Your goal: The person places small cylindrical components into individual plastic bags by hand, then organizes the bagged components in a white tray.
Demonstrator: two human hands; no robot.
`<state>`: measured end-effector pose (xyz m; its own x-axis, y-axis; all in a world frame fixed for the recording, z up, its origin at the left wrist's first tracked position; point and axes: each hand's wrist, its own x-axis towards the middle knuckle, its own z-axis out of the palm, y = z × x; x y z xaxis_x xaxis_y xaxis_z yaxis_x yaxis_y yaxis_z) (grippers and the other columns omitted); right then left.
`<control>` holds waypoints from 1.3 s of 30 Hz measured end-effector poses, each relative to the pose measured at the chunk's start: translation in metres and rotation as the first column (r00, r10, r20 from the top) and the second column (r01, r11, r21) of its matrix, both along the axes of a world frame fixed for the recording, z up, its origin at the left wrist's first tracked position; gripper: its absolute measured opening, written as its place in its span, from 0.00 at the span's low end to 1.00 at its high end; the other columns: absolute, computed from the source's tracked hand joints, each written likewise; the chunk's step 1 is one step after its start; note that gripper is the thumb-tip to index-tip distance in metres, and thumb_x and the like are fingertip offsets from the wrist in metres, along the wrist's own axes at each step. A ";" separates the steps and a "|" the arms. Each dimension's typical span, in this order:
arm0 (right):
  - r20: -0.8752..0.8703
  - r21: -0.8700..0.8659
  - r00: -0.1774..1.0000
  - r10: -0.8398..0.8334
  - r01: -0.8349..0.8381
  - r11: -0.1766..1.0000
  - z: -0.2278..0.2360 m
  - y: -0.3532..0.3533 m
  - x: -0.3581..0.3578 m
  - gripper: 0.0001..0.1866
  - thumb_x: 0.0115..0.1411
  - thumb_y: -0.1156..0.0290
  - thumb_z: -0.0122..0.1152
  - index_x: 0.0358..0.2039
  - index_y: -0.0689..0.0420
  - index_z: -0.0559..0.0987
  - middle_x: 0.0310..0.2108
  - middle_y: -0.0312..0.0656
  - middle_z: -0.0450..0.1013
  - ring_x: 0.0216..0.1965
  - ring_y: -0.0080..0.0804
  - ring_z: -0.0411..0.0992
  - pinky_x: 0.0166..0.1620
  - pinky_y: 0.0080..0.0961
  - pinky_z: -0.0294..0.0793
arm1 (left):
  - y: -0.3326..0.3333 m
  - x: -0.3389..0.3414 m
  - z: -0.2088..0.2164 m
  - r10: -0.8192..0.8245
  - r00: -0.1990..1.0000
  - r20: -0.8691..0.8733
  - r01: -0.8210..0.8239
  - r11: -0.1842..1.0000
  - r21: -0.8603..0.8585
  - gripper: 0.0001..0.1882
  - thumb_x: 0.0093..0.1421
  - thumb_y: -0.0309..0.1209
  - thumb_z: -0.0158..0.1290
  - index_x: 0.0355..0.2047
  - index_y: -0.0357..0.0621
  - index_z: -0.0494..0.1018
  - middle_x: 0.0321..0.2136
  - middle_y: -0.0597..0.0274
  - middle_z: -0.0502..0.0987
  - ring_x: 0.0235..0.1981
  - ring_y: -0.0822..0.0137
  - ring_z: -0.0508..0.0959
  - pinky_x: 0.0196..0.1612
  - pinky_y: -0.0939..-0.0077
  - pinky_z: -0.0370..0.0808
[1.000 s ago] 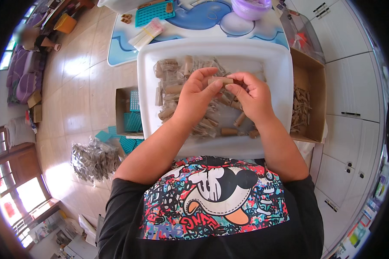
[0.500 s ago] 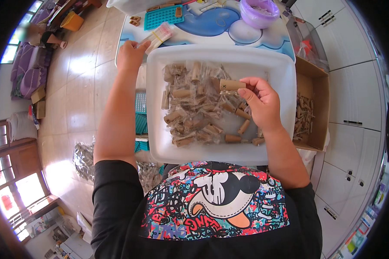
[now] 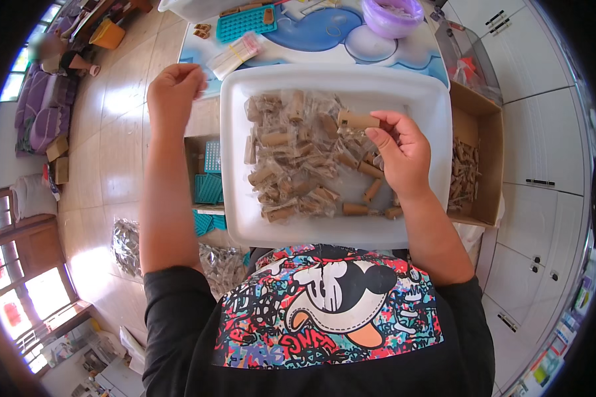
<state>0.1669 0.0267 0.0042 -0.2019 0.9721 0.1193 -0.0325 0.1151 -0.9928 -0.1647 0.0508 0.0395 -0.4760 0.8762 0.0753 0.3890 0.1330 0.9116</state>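
Note:
My right hand (image 3: 405, 149) pinches a short brown cylinder (image 3: 357, 120) with a small dark mark, holding it above the white tub (image 3: 235, 218). Below it, in the tub, lies a heap of similar brown cylinders, many in clear plastic bags (image 3: 281, 142); a few bare brown cylinders (image 3: 371, 169) lie near the heap's right side. My left hand (image 3: 173, 96) is raised beyond the tub's far left corner, fingers curled and pressed together. Whatever they hold, if anything, cannot be made out. To its right, a stack of flat clear bags (image 3: 235, 56) lies on the patterned table (image 3: 298, 56).
A cardboard box (image 3: 477, 159) of small brown pieces stands right of the tub. Teal trays (image 3: 208, 188) sit lower at its left. On the table are a teal grid tray (image 3: 245, 25) and a purple basin (image 3: 392, 16). Another person (image 3: 56, 56) is far left.
My left hand has moved left, away from the stack of clear bags. My right hand keeps the brown cylinder in nearly the same place. The view has shifted slightly.

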 end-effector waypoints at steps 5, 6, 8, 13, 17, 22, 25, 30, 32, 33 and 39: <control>-0.004 0.236 0.989 -0.145 0.142 0.961 0.001 0.002 0.004 0.12 0.53 0.76 0.60 0.38 0.63 0.73 0.28 0.34 0.70 0.28 0.15 0.65 0.31 0.11 0.65 | -0.036 0.095 0.014 -0.239 0.913 0.332 0.289 0.951 -0.108 0.06 0.53 0.26 0.54 0.28 0.35 0.73 0.21 0.61 0.75 0.20 0.77 0.72 0.25 0.85 0.70; -0.011 0.258 0.987 -0.162 0.159 0.953 0.002 0.002 0.005 0.12 0.53 0.76 0.60 0.38 0.63 0.73 0.28 0.34 0.70 0.28 0.16 0.65 0.31 0.11 0.65 | -0.040 0.105 0.010 -0.272 0.878 0.394 0.343 0.931 -0.121 0.06 0.54 0.26 0.54 0.27 0.34 0.73 0.20 0.61 0.75 0.20 0.76 0.72 0.25 0.85 0.70; -0.017 0.279 0.983 -0.183 0.180 0.943 0.003 0.001 0.006 0.12 0.53 0.76 0.60 0.38 0.63 0.73 0.29 0.35 0.71 0.28 0.16 0.66 0.32 0.12 0.66 | -0.048 0.121 0.006 -0.330 0.850 0.411 0.399 0.912 -0.093 0.05 0.53 0.25 0.54 0.26 0.34 0.72 0.20 0.61 0.75 0.20 0.76 0.73 0.24 0.85 0.70; 0.049 0.346 0.980 -0.191 0.163 0.924 0.003 0.000 0.008 0.11 0.52 0.77 0.60 0.37 0.62 0.74 0.27 0.34 0.71 0.27 0.16 0.66 0.31 0.12 0.66 | -0.054 0.135 0.000 -0.363 0.796 0.485 0.462 0.881 -0.099 0.04 0.53 0.23 0.54 0.27 0.33 0.72 0.21 0.61 0.75 0.20 0.76 0.72 0.24 0.85 0.70; 0.105 0.331 0.982 -0.155 0.112 0.937 0.004 0.002 0.008 0.11 0.51 0.77 0.61 0.36 0.62 0.75 0.26 0.35 0.71 0.26 0.16 0.66 0.30 0.13 0.66 | -0.054 0.142 -0.005 -0.377 0.783 0.495 0.468 0.881 -0.069 0.05 0.53 0.23 0.54 0.29 0.33 0.72 0.23 0.61 0.76 0.22 0.75 0.74 0.26 0.84 0.71; 0.122 0.123 0.989 0.087 -0.102 0.987 0.004 0.004 0.011 0.10 0.51 0.76 0.60 0.36 0.61 0.75 0.26 0.34 0.71 0.26 0.16 0.66 0.29 0.13 0.66 | -0.052 0.145 -0.010 -0.419 0.741 0.525 0.524 0.850 -0.061 0.07 0.53 0.24 0.54 0.31 0.33 0.72 0.24 0.61 0.76 0.24 0.75 0.74 0.29 0.84 0.71; 0.069 -0.085 0.967 0.244 -0.238 0.968 0.007 0.012 0.018 0.10 0.51 0.76 0.60 0.36 0.62 0.75 0.25 0.33 0.71 0.26 0.15 0.66 0.29 0.13 0.65 | -0.051 0.141 -0.007 -0.410 0.662 0.627 0.598 0.794 -0.113 0.10 0.53 0.27 0.56 0.33 0.33 0.71 0.24 0.61 0.76 0.25 0.74 0.75 0.30 0.84 0.71; 0.072 -0.184 0.946 0.317 -0.300 0.936 0.002 0.014 0.018 0.11 0.51 0.74 0.61 0.35 0.62 0.75 0.23 0.31 0.71 0.24 0.14 0.64 0.27 0.12 0.64 | -0.051 0.138 -0.016 -0.375 0.499 0.781 0.722 0.679 -0.135 0.14 0.53 0.32 0.55 0.36 0.35 0.71 0.28 0.59 0.76 0.29 0.73 0.76 0.32 0.83 0.72; 0.057 -0.203 0.956 0.288 -0.271 0.941 -0.002 0.011 0.013 0.11 0.51 0.73 0.62 0.35 0.62 0.75 0.22 0.31 0.71 0.23 0.14 0.64 0.27 0.12 0.64 | -0.049 0.140 -0.021 -0.360 0.466 0.808 0.725 0.679 -0.115 0.14 0.54 0.32 0.55 0.37 0.35 0.71 0.29 0.60 0.76 0.30 0.72 0.76 0.32 0.83 0.72; 0.112 -0.165 0.973 0.202 -0.182 0.969 -0.003 0.009 0.010 0.10 0.51 0.73 0.61 0.34 0.61 0.76 0.22 0.30 0.71 0.23 0.13 0.64 0.27 0.12 0.63 | -0.049 0.141 -0.022 -0.346 0.432 0.833 0.727 0.680 -0.095 0.14 0.54 0.32 0.55 0.38 0.34 0.71 0.30 0.60 0.76 0.32 0.72 0.76 0.33 0.83 0.72; 0.137 -0.049 0.985 0.108 -0.103 0.994 0.001 0.003 0.008 0.10 0.54 0.71 0.59 0.36 0.60 0.76 0.22 0.31 0.70 0.23 0.13 0.64 0.26 0.12 0.62 | -0.053 0.146 -0.025 -0.234 0.489 0.840 0.603 0.787 -0.132 0.16 0.54 0.31 0.55 0.40 0.34 0.70 0.30 0.60 0.76 0.32 0.70 0.77 0.33 0.81 0.72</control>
